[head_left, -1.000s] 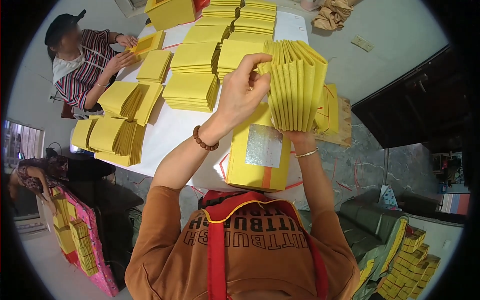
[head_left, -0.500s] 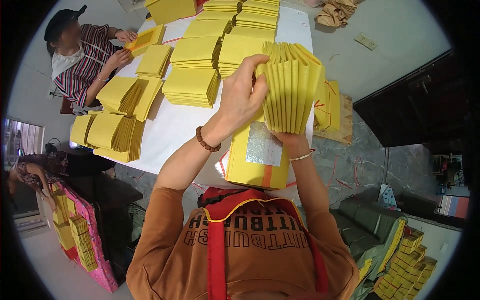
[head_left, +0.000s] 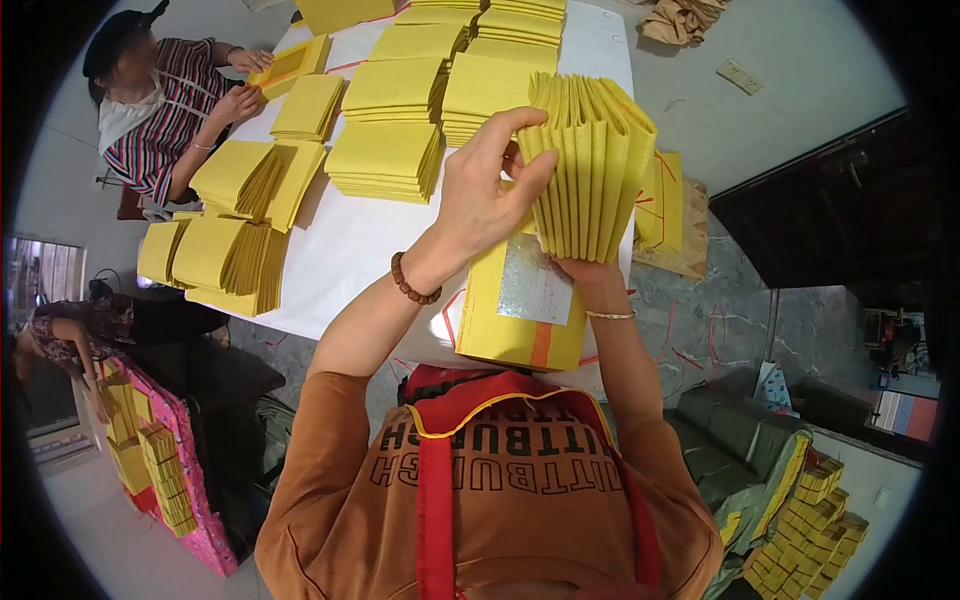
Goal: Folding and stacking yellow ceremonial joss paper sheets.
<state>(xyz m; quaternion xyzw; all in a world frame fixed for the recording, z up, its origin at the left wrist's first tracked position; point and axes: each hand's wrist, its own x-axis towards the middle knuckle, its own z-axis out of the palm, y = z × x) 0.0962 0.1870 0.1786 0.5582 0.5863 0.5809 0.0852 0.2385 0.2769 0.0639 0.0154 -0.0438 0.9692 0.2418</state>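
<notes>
A thick bundle of folded yellow paper (head_left: 585,180) is held up over the right side of the table, its folds fanned slightly apart. My left hand (head_left: 497,175), closed, pinches the bundle's left edge between thumb and fingers. From below and behind, my right hand (head_left: 590,271) supports it; most of its fingers are hidden by the paper. Under the bundle, close to my body, lies a yellow stack (head_left: 500,338) with a silvery square (head_left: 535,285) and an orange strip on top.
Stacks of folded yellow paper (head_left: 385,155) cover much of the white table (head_left: 335,260). At the far left a person (head_left: 180,110) handles a yellow piece. Another person (head_left: 70,340) bends over a pink-covered surface (head_left: 200,480). A dark green sofa (head_left: 730,440) stands right.
The bundle has moved slightly up and right with both my hands. My left thumb has shifted along its edge. My view has shifted a little.
</notes>
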